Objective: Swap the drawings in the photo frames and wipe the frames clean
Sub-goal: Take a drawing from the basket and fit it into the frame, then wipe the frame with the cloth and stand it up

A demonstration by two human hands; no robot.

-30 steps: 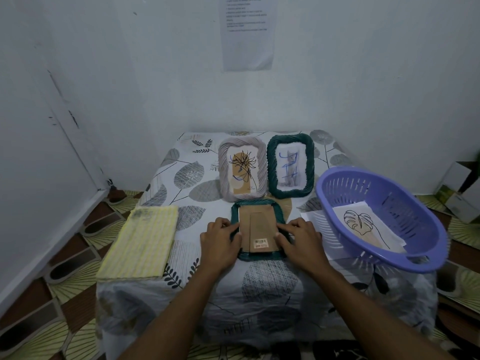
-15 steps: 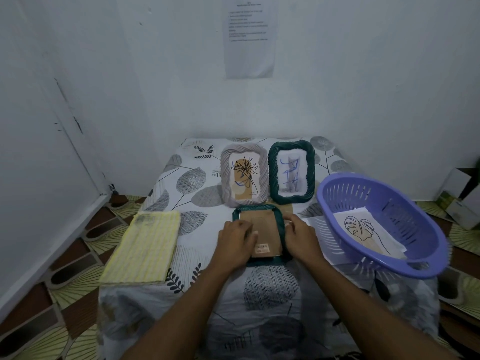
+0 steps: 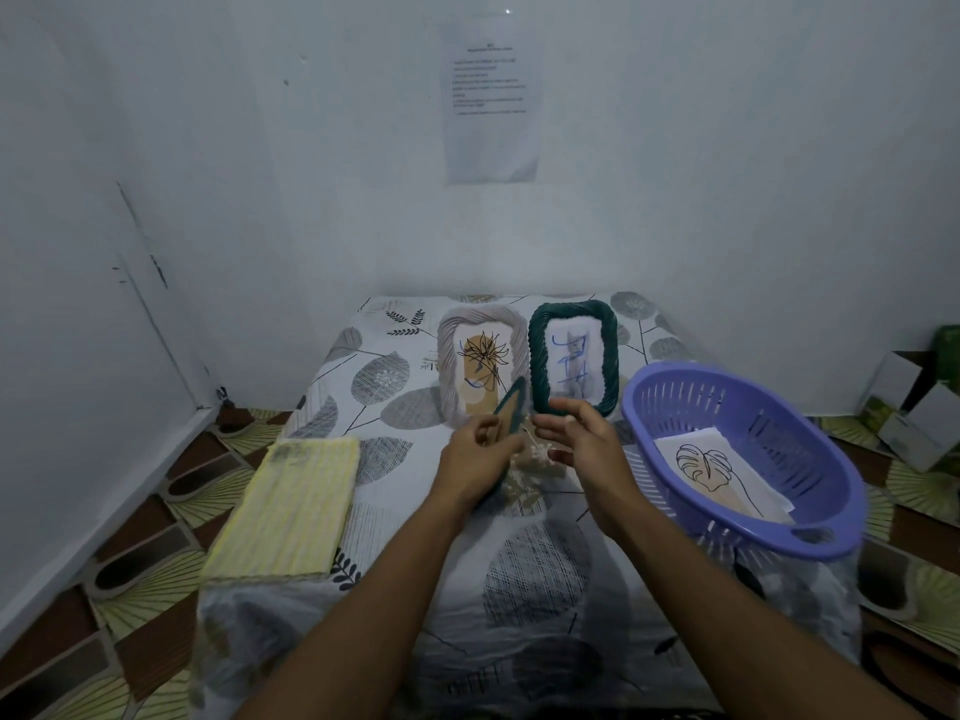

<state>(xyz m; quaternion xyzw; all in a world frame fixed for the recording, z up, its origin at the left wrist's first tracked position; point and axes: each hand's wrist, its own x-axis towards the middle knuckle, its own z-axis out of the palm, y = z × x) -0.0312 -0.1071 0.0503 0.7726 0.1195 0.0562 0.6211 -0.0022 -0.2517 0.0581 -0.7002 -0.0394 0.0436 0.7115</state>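
We see the left hand (image 3: 475, 459) gripping a dark green frame (image 3: 511, 407), oval-cornered with a ribbed rim. It is held off the bench (image 3: 535, 563), tilted and turned nearly edge-on to us. The right hand (image 3: 582, 439) is just beside it, its fingers curved toward the frame. A pale blurred scrap sits between thumb and fingers, and we cannot tell whether the hand holds it.

Behind the hands two more frames stand upright, side by side at the wall. One is a grey frame (image 3: 449, 366) with a twisted, rope-like border around a spiky plant drawing. The other is a second green frame (image 3: 571, 309) around a blue line sketch.

To the right, a purple plastic basket (image 3: 810, 459), oval with slotted walls, overhangs the bench edge. It holds a leaf drawing (image 3: 711, 470) on white paper. At the left corner lies a folded yellow cloth (image 3: 291, 506) with a waffled weave. A leaf-printed sheet covers the bench.
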